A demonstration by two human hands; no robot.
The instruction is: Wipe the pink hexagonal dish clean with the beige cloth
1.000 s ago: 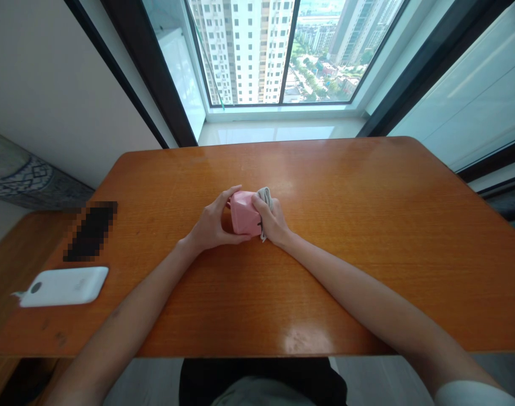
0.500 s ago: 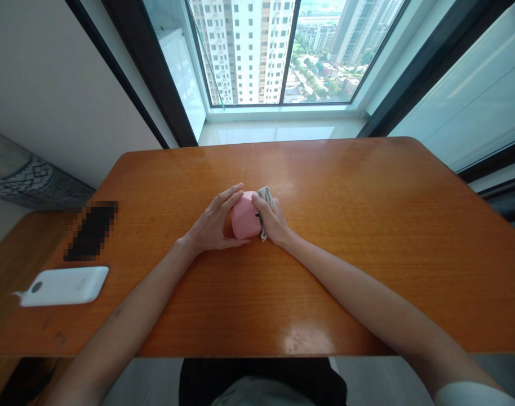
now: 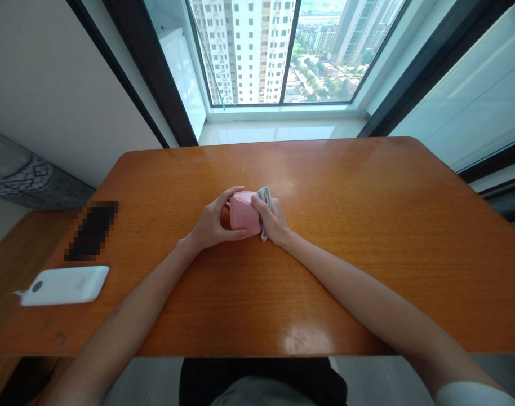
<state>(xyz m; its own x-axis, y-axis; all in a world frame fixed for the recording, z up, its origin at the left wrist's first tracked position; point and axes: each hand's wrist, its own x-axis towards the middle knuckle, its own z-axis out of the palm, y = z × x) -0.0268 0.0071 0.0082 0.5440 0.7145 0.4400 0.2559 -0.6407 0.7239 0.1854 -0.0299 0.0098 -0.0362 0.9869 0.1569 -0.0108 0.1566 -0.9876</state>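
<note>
Above the brown desk [image 3: 359, 225], the left hand [image 3: 212, 225] curves around a pink object [image 3: 243, 215], while the right hand [image 3: 274, 221] grips a gray cloth [image 3: 265, 195] against its right side, thumb on the pink surface. A white device [image 3: 69, 285] lies near the desk's left edge, just below a dark, pixelated patch [image 3: 90, 231].

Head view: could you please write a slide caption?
Left hand around a pink object, right hand holding a grey cloth against it, over a wooden table.
</note>
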